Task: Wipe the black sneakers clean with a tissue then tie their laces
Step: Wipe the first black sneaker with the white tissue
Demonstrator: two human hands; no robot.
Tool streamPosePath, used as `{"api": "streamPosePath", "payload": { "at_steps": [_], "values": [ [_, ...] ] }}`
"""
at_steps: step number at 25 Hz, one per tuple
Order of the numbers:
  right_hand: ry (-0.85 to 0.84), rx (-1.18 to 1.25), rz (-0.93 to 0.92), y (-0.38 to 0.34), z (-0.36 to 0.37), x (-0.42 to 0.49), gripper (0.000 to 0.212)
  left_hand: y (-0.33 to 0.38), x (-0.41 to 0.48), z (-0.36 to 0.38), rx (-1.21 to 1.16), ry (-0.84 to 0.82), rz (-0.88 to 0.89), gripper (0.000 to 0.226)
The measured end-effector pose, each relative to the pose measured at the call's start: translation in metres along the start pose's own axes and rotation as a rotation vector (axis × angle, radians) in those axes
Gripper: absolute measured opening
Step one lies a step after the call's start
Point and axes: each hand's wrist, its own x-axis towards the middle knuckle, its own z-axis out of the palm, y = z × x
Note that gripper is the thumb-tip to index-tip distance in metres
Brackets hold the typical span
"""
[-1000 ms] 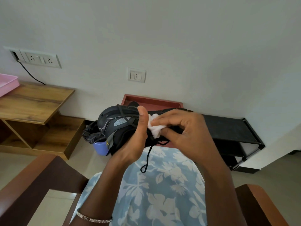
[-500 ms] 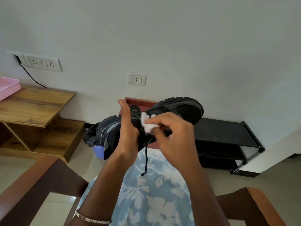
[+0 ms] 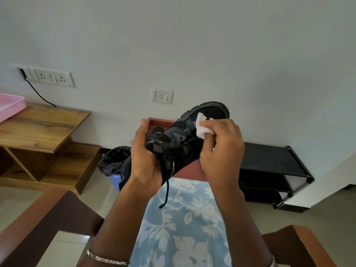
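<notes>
Black sneaker (image 3: 179, 135) seemingly touches right hand's (image 3: 221, 149) tissue (image 3: 202, 128).

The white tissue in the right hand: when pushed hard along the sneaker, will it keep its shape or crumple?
Probably it crumples: the tissue lies bent round the fingers of the right hand, so it seems soft and floppy. It looks thin and light, so it may tear on the ridged sole edge of the sneaker.
</notes>
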Motion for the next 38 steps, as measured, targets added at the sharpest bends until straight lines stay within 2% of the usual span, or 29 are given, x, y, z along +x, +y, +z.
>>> {"api": "streamPosePath", "payload": {
  "at_steps": [5,11,19,24,28,31,35,36,38],
  "values": [
    [-0.076,0.208,0.151,-0.002,0.023,-0.049,0.012,0.0,0.006,0.0,-0.147,0.096,-0.071,0.067],
    [-0.144,0.498,0.506,-0.009,0.038,-0.073,0.008,0.007,0.029,0.003,-0.32,0.147,-0.055,0.055],
    [0.046,0.644,0.757,-0.002,0.044,-0.045,0.007,-0.002,0.039,0.017,0.1,0.022,-0.155,0.052],
    [0.047,0.59,0.683,0.01,0.037,-0.013,0.009,-0.015,0.037,0.028,0.472,0.092,-0.144,0.027],
    [-0.07,0.514,0.538,0.019,0.029,0.01,0.01,-0.013,0.046,0.027,0.632,0.122,-0.061,0.029],
    [-0.216,0.548,0.458,0.023,0.013,0.028,0.01,-0.012,0.052,0.024,0.557,0.165,0.014,0.034],
    [-0.058,0.429,0.399,0.02,-0.02,0.027,0.016,-0.006,0.061,0.027,0.28,0.226,-0.081,0.042],
    [-0.055,0.39,0.381,0.017,-0.027,0.02,0.018,-0.005,0.061,0.03,0.204,0.236,-0.109,0.041],
    [-0.176,0.328,0.315,0.012,-0.032,0.003,0.015,-0.004,0.06,0.035,0.082,0.24,-0.135,0.032]
  ]
}}
